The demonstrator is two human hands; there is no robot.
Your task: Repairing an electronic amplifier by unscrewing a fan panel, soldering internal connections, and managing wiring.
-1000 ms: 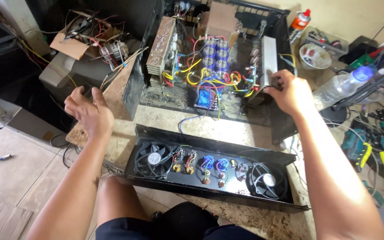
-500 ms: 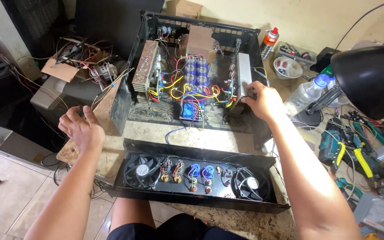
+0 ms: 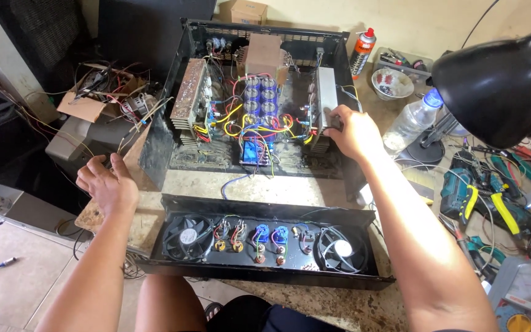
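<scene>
Soft, even daylight fills the scene, brightest on the pale wall at the top and the bare counter [image 3: 290, 184] strip, with only faint shadows under the forearms. The black lamp shade [image 3: 505, 80] looms large and slightly soft at the right edge, where wide-angle stretching shows; the centre stays sharp, without glare

Black amplifier chassis [image 3: 155, 147], yellow and red wires [image 3: 232, 126], blue capacitors [image 3: 259, 92], black lamp shade [image 3: 502, 86].

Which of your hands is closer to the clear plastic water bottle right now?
Right. The right hand rests on the open amplifier chassis, just beside the water bottle. The left hand is outside the chassis's far side, well away from the bottle.
</scene>
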